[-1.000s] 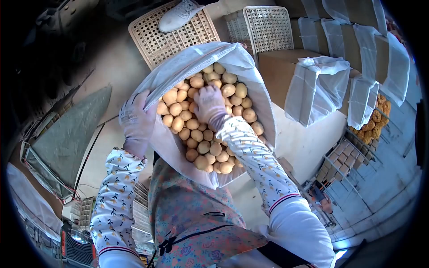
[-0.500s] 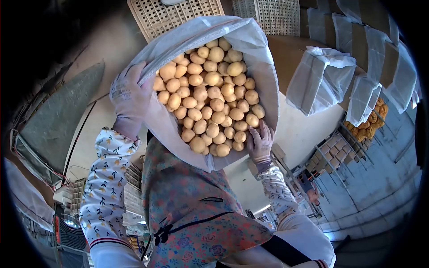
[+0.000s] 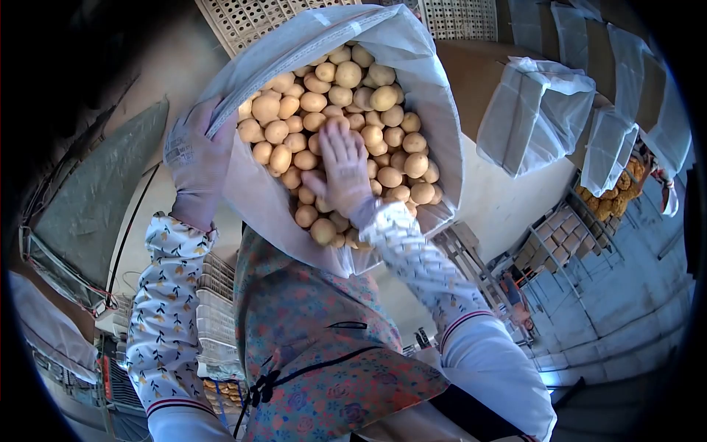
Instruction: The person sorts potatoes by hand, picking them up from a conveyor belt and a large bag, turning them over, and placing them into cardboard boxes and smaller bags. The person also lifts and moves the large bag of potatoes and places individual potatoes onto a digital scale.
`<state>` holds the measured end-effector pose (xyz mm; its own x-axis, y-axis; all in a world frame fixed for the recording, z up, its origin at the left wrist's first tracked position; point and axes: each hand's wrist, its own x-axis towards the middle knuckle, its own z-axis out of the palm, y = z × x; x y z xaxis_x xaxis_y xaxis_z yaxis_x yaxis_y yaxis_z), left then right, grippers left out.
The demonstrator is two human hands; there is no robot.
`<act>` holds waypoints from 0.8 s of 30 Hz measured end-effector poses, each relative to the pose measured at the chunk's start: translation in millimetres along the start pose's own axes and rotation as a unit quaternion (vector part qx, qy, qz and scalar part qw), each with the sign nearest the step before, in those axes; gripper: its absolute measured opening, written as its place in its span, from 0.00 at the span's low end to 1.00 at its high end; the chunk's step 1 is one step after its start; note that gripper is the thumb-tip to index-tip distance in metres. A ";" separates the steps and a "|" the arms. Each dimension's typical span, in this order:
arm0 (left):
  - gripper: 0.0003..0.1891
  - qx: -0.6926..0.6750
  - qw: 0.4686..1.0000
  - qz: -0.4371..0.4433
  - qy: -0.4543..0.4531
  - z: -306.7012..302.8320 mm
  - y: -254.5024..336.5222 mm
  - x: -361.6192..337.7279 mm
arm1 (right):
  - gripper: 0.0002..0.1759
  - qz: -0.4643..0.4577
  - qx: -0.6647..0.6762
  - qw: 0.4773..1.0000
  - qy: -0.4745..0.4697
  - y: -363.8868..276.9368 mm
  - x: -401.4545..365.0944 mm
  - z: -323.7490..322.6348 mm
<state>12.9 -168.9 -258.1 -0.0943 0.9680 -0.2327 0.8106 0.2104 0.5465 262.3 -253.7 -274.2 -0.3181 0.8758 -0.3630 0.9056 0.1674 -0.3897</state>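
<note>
A translucent white bag (image 3: 434, 96), wide open at the top, is filled with round, tan-yellow produce (image 3: 390, 177) that looks like small potatoes. At its left edge my gloved left hand (image 3: 199, 151) is closed round the folded rim. My gloved right hand (image 3: 342, 166) lies palm down on the pile, its fingers stretched out and slightly apart, grasping nothing that I can see. Its fingertips touch the pieces near the middle, and the pieces under the palm are hidden. The lower rim of the bag is close to my flowered apron (image 3: 309, 324).
Perforated plastic crates (image 3: 250, 22) stand beyond the bag. More white bags (image 3: 537, 118) stand or hang at the right, near a metal rack with cartons (image 3: 556, 239) and an orange-brown heap (image 3: 615, 195). A grey-green sheet on a frame (image 3: 92, 199) is at the left.
My right hand has moved from the bag's lower right rim onto the middle of the pile. My left hand keeps its hold on the rim, slightly further left in view.
</note>
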 end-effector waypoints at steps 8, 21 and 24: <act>0.16 -0.005 1.000 -0.017 -0.013 -2.6 1.5 -1.0 | 0.23 -0.053 -0.236 0.968 -0.066 43.0 64.5 -56.8; 0.17 -0.002 1.000 -0.001 -0.015 -5.8 1.3 -1.1 | 0.20 0.209 -0.307 0.775 -0.511 57.7 134.3 -35.9; 0.16 -0.013 1.000 0.011 -0.005 -3.9 -0.8 -0.4 | 0.23 0.171 -0.230 0.842 -0.457 38.6 86.0 -88.3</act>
<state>10.0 -168.9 -255.2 -0.0703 0.9711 -0.2280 0.7974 0.1920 0.5721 294.7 -132.0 -245.7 0.0919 0.2288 -0.9691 0.9338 0.3183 0.1637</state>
